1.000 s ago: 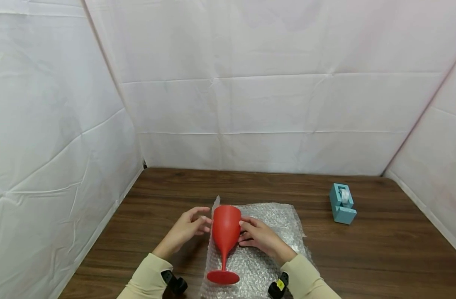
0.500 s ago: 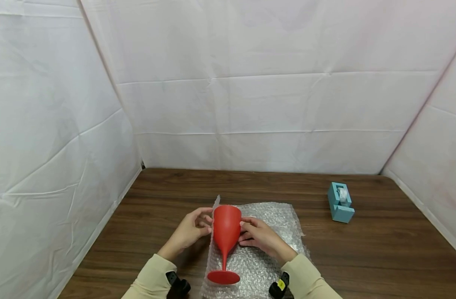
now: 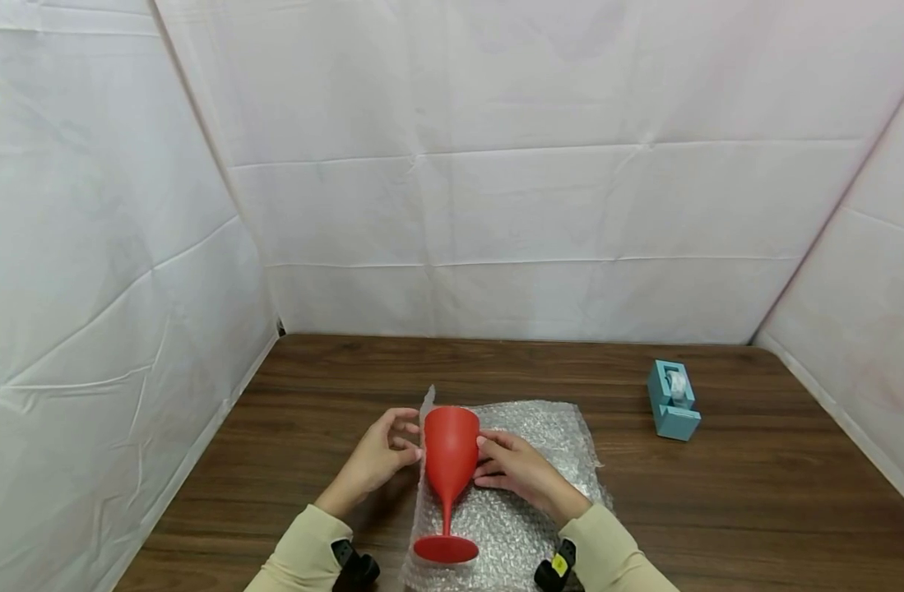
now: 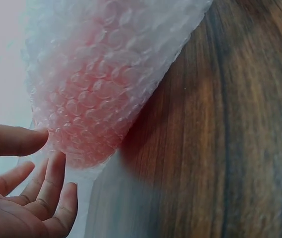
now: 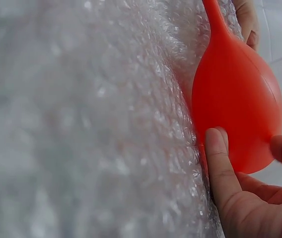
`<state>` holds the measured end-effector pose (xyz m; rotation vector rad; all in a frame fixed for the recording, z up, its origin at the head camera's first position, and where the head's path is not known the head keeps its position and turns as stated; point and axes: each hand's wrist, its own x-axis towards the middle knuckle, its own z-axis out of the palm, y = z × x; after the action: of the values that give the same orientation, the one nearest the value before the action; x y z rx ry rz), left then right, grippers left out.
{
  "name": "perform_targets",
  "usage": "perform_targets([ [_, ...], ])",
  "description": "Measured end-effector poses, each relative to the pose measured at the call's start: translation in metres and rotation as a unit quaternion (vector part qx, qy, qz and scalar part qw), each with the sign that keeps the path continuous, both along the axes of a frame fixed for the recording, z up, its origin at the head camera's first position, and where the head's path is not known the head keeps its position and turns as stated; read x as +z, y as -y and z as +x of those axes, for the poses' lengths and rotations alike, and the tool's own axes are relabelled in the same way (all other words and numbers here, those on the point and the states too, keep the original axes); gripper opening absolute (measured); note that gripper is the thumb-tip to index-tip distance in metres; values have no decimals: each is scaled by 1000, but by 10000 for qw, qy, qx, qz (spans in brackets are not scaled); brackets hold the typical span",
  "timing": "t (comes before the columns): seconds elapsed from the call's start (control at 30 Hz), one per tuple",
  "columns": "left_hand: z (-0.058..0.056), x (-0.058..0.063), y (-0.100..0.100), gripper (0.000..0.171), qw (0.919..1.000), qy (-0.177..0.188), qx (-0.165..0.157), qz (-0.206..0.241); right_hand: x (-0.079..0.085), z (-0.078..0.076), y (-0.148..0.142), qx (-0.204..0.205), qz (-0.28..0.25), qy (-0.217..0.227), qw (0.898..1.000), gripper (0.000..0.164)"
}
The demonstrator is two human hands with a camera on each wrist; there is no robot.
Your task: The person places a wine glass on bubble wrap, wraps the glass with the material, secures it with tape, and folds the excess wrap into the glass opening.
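Note:
A red wine glass lies on a sheet of bubble wrap, its bowl pointing away and its round foot towards me. The wrap's left edge stands up alongside the bowl. My right hand holds the bowl from the right, with the thumb on its upper side and fingers low against it, as the right wrist view shows. On the other side, my left hand touches the raised wrap with thumb and fingertips, fingers loosely bent. Through the wrap in the left wrist view, the red bowl shows blurred.
A light blue tape dispenser with a roll of clear tape stands at the right rear of the dark wooden table. White cloth walls enclose the table at the back and both sides.
My left hand has shifted slightly right, and its thumb has come against the raised edge of the bubble wrap. My right hand and the wine glass have hardly moved.

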<state>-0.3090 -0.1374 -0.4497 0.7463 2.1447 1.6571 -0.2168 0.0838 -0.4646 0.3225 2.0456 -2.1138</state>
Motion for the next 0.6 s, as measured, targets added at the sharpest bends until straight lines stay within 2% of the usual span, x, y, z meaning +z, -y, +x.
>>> perform_targets([
  [0.2, 1, -2, -1, 47, 9999, 28, 56, 83, 0, 0, 0, -10, 64, 66, 10000, 75],
  [0.6, 1, -4, 0, 46, 9998, -11, -154, 136, 1, 2, -2, 29, 195, 14, 9998, 75],
])
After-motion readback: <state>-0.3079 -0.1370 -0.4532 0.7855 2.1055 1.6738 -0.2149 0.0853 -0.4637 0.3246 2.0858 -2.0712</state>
